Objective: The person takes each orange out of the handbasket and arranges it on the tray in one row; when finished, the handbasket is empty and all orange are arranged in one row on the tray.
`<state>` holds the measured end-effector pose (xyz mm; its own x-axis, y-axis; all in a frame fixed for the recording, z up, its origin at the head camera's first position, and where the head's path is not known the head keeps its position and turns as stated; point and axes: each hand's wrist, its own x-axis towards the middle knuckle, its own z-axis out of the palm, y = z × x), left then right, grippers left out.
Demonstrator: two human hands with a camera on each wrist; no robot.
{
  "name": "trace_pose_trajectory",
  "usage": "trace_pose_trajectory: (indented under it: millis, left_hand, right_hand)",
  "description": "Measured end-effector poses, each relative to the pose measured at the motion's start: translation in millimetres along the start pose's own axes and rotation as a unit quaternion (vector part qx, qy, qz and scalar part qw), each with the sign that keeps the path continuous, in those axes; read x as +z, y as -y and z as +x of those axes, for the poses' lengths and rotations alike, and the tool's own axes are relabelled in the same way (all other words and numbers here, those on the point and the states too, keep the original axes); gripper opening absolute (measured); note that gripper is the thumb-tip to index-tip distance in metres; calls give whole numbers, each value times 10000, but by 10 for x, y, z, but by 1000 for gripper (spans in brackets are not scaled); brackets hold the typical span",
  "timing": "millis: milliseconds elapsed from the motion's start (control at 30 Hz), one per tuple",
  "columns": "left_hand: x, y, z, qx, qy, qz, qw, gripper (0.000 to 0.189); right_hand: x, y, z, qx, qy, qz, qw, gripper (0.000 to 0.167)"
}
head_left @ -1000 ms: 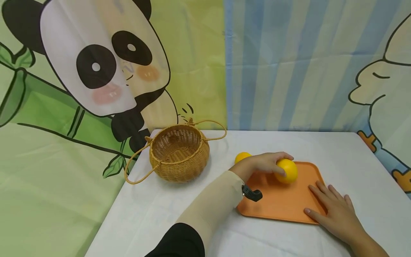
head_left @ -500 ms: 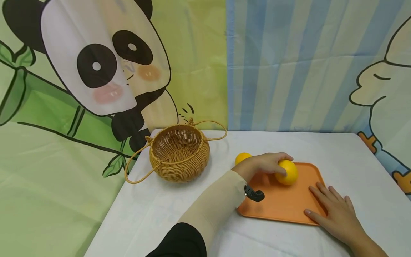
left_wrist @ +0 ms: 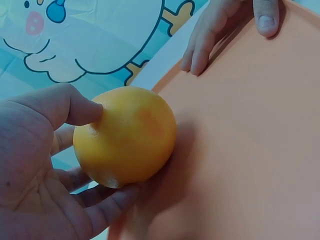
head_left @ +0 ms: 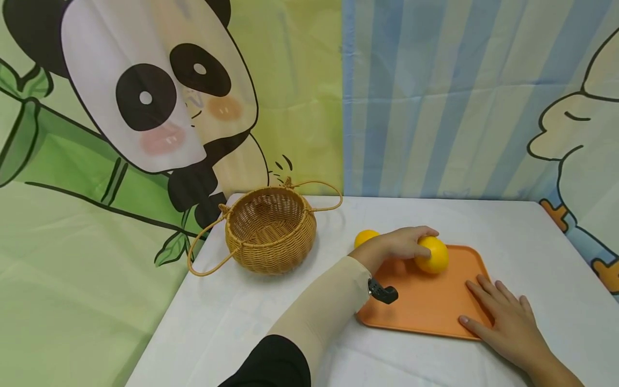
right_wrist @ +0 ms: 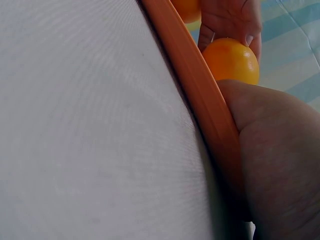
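My left hand (head_left: 403,243) reaches across the orange tray (head_left: 416,306) and grips an orange (head_left: 436,256) near its back edge. In the left wrist view the thumb lies on one side of this orange (left_wrist: 127,137) and the fingers curl under the other, with a shadow on the tray beside it. A second orange (head_left: 366,237) shows behind the left wrist, partly hidden. My right hand (head_left: 508,317) rests with spread, fairly straight fingers on the tray's right rim. In the right wrist view the base of that hand (right_wrist: 285,150) lies against the tray's rim (right_wrist: 200,90).
A round wicker basket (head_left: 290,250) with two loop handles stands at the back left of the white-covered table (head_left: 232,333). Nothing shows inside it. Printed curtains, one with a panda (head_left: 159,86), hang behind and beside the table. A black wrist strap (head_left: 383,293) sits on the left arm.
The left hand and the gripped orange have risen very slightly over the tray. The right hand has stayed on the tray's rim.
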<state>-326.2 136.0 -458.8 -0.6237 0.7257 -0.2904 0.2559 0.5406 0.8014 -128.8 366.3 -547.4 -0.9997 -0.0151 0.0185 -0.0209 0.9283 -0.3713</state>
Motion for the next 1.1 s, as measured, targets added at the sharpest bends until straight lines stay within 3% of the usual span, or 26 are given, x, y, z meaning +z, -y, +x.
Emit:
trace_pose_trajectory:
  millis: [267,533,1100]
  left_hand:
    - [-33,-17,-11,166,-24,196,9997,59]
    - [-42,0,24,162,-111,602,9980,70]
    - [-25,2,45,146,-226,809,9964,70]
  right_hand:
    - [-11,2,-13,-53,-22,19,10000,99]
    - [-22,16,-4,-3,43,16,10000,100]
    - [-1,7,-14,-77,-55,1,10000,98]
